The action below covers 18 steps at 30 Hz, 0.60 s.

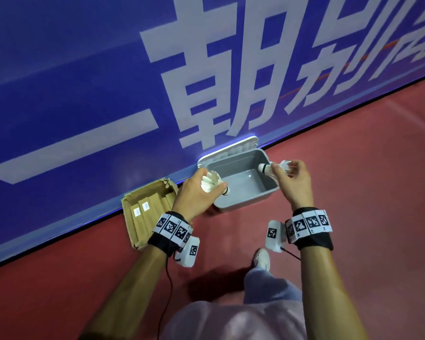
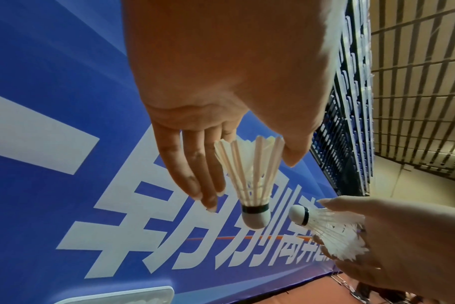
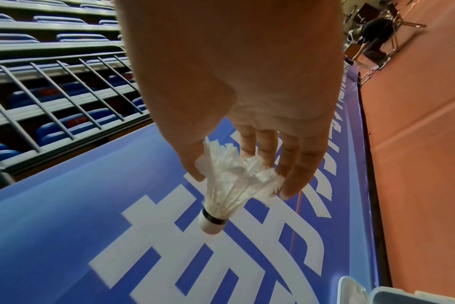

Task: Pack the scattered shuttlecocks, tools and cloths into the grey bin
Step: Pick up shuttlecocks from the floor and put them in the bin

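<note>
The grey bin (image 1: pixel 245 204) stands on the red floor against the blue banner, and its inside shows only bare grey bottom. Its white lid (image 1: pixel 228 149) leans behind it on the banner. My left hand (image 1: pixel 207 190) (image 2: pixel 249 183) pinches a white feather shuttlecock (image 1: pixel 210 184) (image 2: pixel 249 179) between fingers and thumb over the bin's left rim, cork end down. My right hand (image 1: pixel 284 168) (image 3: pixel 242 185) pinches a second, more ragged shuttlecock (image 1: pixel 271 169) (image 3: pixel 226 191) by its feathers over the bin's right rim, cork pointing left.
A torn open cardboard box (image 1: pixel 147 212) lies left of the bin against the blue banner wall (image 1: pixel 84 94). My shoe (image 1: pixel 261 258) is on the red floor (image 1: pixel 366 192) behind the bin. Another person (image 3: pixel 374 41) stands far off beside chairs.
</note>
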### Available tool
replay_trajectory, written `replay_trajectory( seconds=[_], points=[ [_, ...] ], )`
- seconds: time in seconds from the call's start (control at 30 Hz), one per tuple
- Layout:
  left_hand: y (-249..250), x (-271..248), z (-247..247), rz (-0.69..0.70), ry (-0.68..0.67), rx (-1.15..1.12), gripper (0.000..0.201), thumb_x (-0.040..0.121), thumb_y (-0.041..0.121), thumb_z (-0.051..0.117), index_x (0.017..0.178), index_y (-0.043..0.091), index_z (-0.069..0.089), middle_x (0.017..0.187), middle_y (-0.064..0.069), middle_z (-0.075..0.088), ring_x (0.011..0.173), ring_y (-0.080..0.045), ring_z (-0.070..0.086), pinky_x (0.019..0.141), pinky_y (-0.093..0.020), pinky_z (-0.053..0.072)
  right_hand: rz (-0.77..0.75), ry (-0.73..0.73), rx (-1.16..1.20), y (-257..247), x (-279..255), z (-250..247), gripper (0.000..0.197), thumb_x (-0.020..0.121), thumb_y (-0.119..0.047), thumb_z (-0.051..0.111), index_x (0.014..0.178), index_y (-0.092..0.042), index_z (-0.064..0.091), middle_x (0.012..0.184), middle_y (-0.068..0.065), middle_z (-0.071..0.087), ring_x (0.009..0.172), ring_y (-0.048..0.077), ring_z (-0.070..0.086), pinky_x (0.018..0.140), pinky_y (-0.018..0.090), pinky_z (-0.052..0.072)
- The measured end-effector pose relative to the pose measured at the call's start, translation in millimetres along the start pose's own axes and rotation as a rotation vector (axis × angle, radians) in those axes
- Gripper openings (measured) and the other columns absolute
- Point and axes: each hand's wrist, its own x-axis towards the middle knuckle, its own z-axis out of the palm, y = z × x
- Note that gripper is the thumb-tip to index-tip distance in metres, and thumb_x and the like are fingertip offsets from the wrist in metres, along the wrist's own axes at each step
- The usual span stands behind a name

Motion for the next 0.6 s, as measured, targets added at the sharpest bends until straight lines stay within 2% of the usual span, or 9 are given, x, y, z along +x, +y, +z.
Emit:
replay_trajectory(
  seconds=[0.1,0.2,0.3,0.4,0.47,0.53,0.6],
  points=[
    [16.8,50.2,19.1,-0.039,0.038,0.000,0.043,0.069,0.062,0.077,0.091,0.031,0.057,0.088,0.013,0.071,0.082,-0.010,0.069,0.077,-0.039,0.058,0.061,-0.054,-0.009,-4.1,83.0,-2.8,0.050,0.079,-0.050,0.080,0.107,-0.013,0.062,0.098,-0.001,0.070,0.095,0.022,0.070,0.094,0.050,0.057],
    [22.1,89.1,27.9,-0.067,0.067,0.026,0.038,0.074,0.048,0.080,0.099,0.033,0.055,0.097,0.011,0.069,0.088,-0.010,0.067,0.081,-0.037,0.057,0.113,-0.099,-0.003,-7.2,146.2,3.9,0.062,0.065,-0.062,0.080,0.100,-0.016,0.061,0.097,0.003,0.071,0.096,0.027,0.072,0.089,0.053,0.059],
    [22.2,117.9,27.6,-0.126,0.070,0.046,0.036,0.073,0.022,0.076,0.101,0.025,0.053,0.095,0.007,0.065,0.087,-0.012,0.063,0.081,-0.040,0.055,0.165,-0.140,0.007,-11.0,182.1,24.2,0.052,0.075,-0.049,0.084,0.099,-0.011,0.059,0.093,0.003,0.068,0.096,0.030,0.071,0.089,0.052,0.059],
    [14.8,142.1,21.0,-0.213,0.058,0.039,0.039,0.071,0.010,0.073,0.100,0.021,0.050,0.091,0.005,0.064,0.080,-0.009,0.062,0.075,-0.041,0.055,0.172,-0.212,-0.013,-12.7,205.9,52.2,0.047,0.083,-0.039,0.083,0.105,-0.004,0.059,0.097,0.009,0.070,0.090,0.029,0.069,0.087,0.044,0.057],
    [-1.5,164.9,19.9,-0.253,0.068,-0.001,0.041,0.068,0.017,0.074,0.101,0.024,0.049,0.091,0.003,0.067,0.079,-0.011,0.066,0.074,-0.041,0.057,0.171,-0.233,-0.028,-11.6,222.6,73.9,0.055,0.079,-0.048,0.083,0.111,-0.010,0.060,0.105,0.008,0.072,0.096,0.026,0.070,0.091,0.043,0.055],
    [-21.9,195.0,24.8,-0.274,0.081,-0.044,0.044,0.064,0.036,0.073,0.103,0.029,0.051,0.094,0.004,0.070,0.084,-0.013,0.069,0.078,-0.039,0.058,0.161,-0.266,-0.084,-2.5,241.2,93.0,0.062,0.071,-0.061,0.082,0.111,-0.019,0.059,0.105,0.001,0.073,0.098,0.020,0.070,0.092,0.043,0.056],
    [-44.1,233.3,35.8,-0.290,0.060,-0.041,0.041,0.066,0.043,0.071,0.103,0.031,0.056,0.096,0.009,0.071,0.088,-0.009,0.069,0.083,-0.036,0.058,0.173,-0.271,-0.119,7.8,256.1,105.6,0.056,0.074,-0.057,0.083,0.108,-0.020,0.058,0.101,0.001,0.073,0.093,0.018,0.070,0.086,0.042,0.058]
  ],
)
